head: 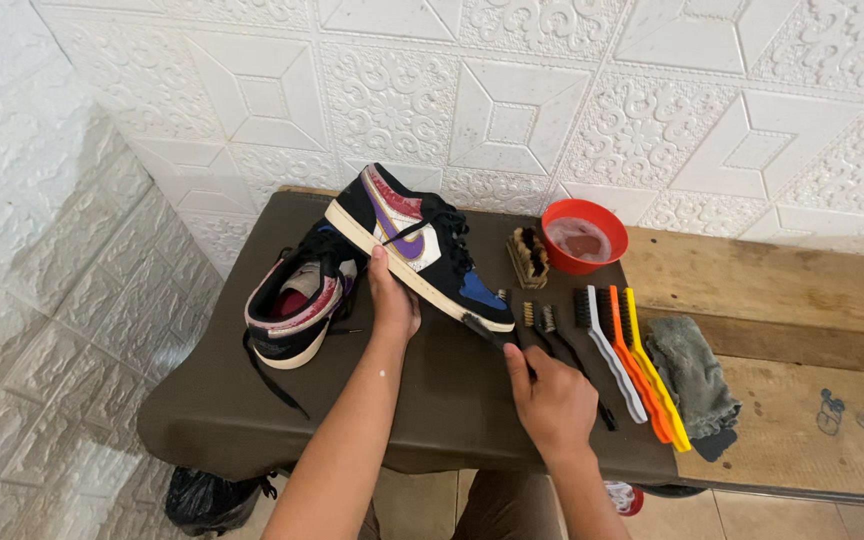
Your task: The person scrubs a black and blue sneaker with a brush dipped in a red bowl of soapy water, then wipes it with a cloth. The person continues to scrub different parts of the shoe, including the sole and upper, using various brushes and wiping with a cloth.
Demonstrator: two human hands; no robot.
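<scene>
Midway seemingly: left hand (392, 300) gripping tilted sneaker (422, 250) by its sole, right hand (552, 400) clamped on small black brush (497, 340) at toe; second sneaker (297, 300) lying untouched alongside.

Left hand (393, 300) cupped, right hand (552, 400) closed.

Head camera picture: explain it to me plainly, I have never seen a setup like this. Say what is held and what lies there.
There is no machine here. One camera, worn on a person's head, looks down at their two bare hands. The left hand props a black, purple and blue sneaker up on its side. The right hand holds a small dark brush against the sole near the toe. On the brown mat lie the second sneaker, a row of brushes, a wooden brush, a red bowl and a grey cloth.
</scene>
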